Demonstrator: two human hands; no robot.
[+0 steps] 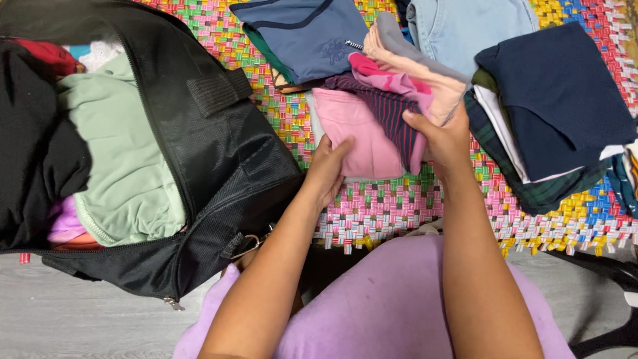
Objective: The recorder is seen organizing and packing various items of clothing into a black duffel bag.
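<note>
A small stack of folded clothes lies on the woven mat in front of me, with a pink garment (355, 129) at the bottom and a dark striped one (392, 110) over it. My left hand (327, 166) grips the pink garment's left edge. My right hand (444, 136) holds the stack's right side, its thumb on the striped cloth and peach and grey pieces (425, 70) above it. To the left stands an open black bag (219, 153) with a pale green garment (123, 159) and black cloth (33, 133) inside.
A multicoloured woven mat (392, 209) covers the floor. Farther back lie a folded blue top (306, 33), light blue denim (465, 26) and a navy and plaid pile (558, 106) on the right. Grey floor (66, 319) shows at the lower left.
</note>
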